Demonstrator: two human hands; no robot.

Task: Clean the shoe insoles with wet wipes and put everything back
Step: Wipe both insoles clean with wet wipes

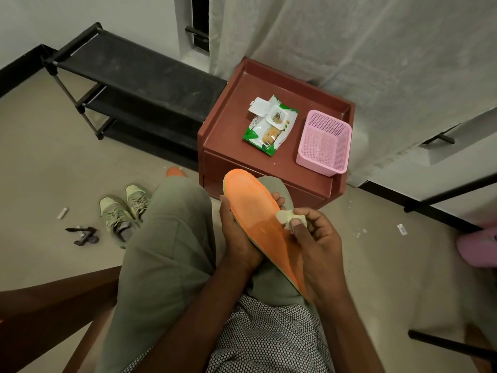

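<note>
Seated, lower centre of the frame: left hand (236, 238) cupped under one orange insole (258, 224), fingertips curling over its far edge; right hand (314, 238) pinching a crumpled wet wipe (286, 218) against the insole's right edge. Just above the insole's toe, a brown side table (228, 125) with raised rim, carrying one wipes pack (270, 127), lid flipped open, and one pink basket (322, 142) close to the right rim, a bare strip between them. At left, two grey-green sneakers (123, 211) side by side on open floor, below a black shoe rack (134, 84). Peeking past the left knee, a second orange insole (174, 172).
</note>
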